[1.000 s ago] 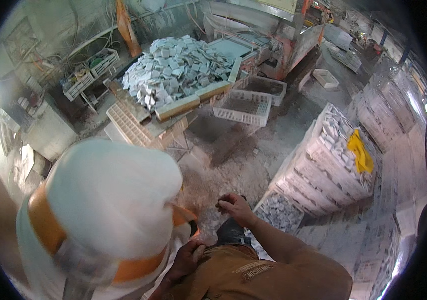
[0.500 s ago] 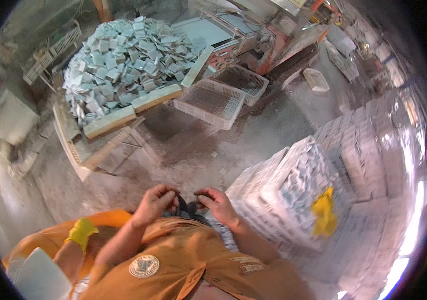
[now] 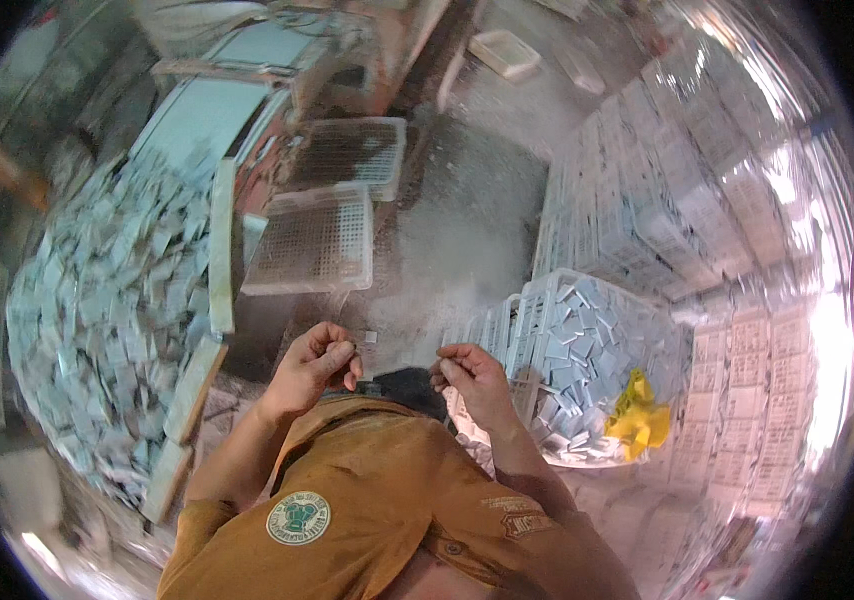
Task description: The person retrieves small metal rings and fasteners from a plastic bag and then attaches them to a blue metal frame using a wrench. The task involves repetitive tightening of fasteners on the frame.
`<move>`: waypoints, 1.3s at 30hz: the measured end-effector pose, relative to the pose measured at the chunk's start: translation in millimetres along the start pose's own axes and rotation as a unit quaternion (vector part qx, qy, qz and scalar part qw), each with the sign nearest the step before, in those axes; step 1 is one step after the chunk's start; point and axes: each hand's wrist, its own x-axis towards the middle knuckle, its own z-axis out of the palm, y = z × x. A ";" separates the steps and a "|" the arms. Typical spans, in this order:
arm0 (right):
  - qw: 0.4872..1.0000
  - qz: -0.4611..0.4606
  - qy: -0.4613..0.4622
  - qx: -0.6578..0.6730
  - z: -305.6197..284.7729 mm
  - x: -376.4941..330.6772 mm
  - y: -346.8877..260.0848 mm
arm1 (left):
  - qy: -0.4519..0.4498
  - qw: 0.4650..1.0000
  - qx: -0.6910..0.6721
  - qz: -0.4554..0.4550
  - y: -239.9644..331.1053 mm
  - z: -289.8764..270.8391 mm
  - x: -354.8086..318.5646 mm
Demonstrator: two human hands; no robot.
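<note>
Tile-filled crate sits just right of the right hand, clearly the nearer one; left hand has the tile pile off to its left. Both are loosely curled, can't tell if they're pinching anything.

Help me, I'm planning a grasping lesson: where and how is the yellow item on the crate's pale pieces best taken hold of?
Pinch the yellow item by its middle folds, from above, probably with the right hand, which is nearer: it lies crumpled and uncovered on the pale pieces and looks soft.
</note>
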 end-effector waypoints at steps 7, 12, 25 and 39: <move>0.996 -0.087 -0.006 0.004 -35.0 127.5 -47.6 | -0.009 0.999 -0.029 -0.033 54.1 10.9 166.6; 0.992 -0.122 -0.032 0.028 -81.1 257.1 -86.7 | 0.055 0.992 -0.102 -0.047 82.8 31.7 288.4; 0.992 -0.114 -0.016 -0.049 -241.7 479.1 -182.5 | 0.027 0.989 -0.066 -0.128 149.2 120.7 566.5; 0.984 -0.069 0.144 0.081 -399.7 732.6 -291.0 | -0.025 0.970 -0.077 -0.227 260.5 170.5 911.3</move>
